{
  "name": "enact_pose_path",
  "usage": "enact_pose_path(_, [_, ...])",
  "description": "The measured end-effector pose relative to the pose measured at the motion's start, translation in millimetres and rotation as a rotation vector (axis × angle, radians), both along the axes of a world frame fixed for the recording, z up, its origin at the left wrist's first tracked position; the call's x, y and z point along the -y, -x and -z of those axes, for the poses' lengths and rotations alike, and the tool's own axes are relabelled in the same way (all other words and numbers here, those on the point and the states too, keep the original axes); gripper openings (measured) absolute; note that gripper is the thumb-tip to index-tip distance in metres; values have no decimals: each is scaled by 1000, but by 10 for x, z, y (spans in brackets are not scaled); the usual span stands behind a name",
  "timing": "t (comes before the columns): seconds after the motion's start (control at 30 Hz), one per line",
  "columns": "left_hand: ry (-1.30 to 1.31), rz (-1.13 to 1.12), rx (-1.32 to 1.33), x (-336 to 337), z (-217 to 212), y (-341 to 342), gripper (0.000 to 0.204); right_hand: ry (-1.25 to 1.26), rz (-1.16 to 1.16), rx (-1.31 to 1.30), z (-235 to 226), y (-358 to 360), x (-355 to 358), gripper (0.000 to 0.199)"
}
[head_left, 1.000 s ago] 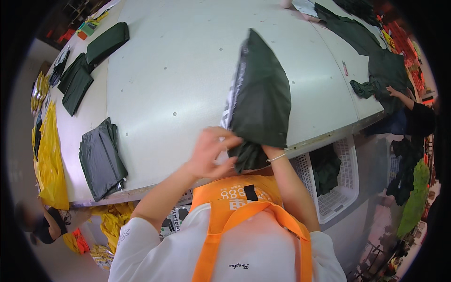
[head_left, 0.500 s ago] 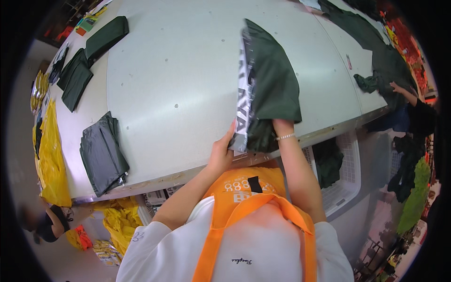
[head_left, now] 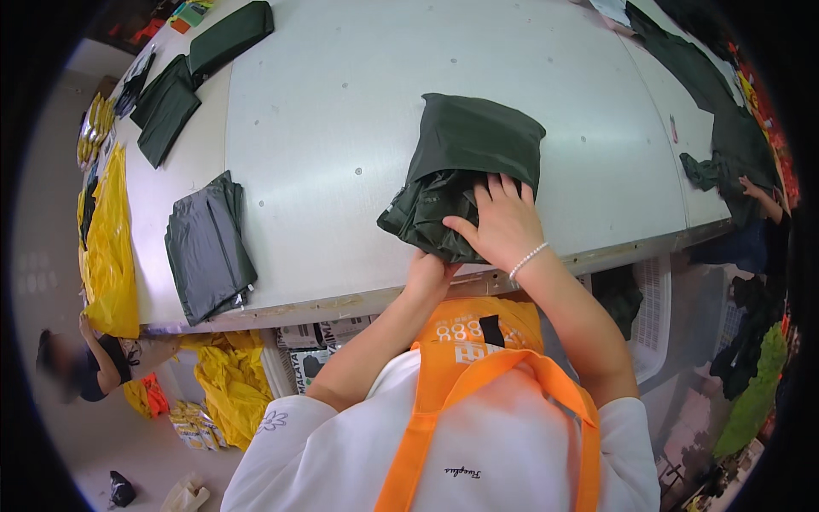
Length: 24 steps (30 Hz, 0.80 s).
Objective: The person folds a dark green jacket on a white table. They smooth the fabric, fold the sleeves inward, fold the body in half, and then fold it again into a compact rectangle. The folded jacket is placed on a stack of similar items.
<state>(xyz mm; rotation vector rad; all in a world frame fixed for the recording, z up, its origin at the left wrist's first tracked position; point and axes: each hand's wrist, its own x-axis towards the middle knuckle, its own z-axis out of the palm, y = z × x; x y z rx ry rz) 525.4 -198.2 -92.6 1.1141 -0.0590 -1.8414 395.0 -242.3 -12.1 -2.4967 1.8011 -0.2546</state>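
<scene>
A dark green folded bundle of thin, shiny fabric (head_left: 480,141) lies near the table's front edge, before me. Its far part is a smooth flap or pouch, and crumpled dark folds show at its near opening. My right hand (head_left: 509,229) presses on those folds with fingers spread, the tips reaching under the flap's edge. At the bundle's near edge, my left hand (head_left: 430,275) grips from below; its fingertips are hidden beneath the fabric. The white printed strip seen earlier does not show.
A stack of flat dark packets (head_left: 209,247) lies left on the white table (head_left: 316,213). Folded green bundles (head_left: 230,38) sit farther back. Yellow sheeting (head_left: 111,247) hangs over the left edge near another person (head_left: 107,367). A white basket (head_left: 653,316) stands below the table, right.
The bundle has come down from a raised, upright position to lie flat on the table. My right hand has moved from inside or behind it to on top, fingers spread.
</scene>
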Motion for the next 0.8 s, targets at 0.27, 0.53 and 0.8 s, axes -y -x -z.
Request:
enact_pose_path(0.27, [121,62,-123,155,-95,-56,34,-33,-400,766,-157,280,-628,28])
enact_pose_path(0.53, [732,1375,1011,292,-872,-112,41,-455,524,1684,774,218,-533,24])
enact_pose_path(0.8, [1643,1077,1584,1015,-1282,229,89,-583,610,1675,440,279,-443,20])
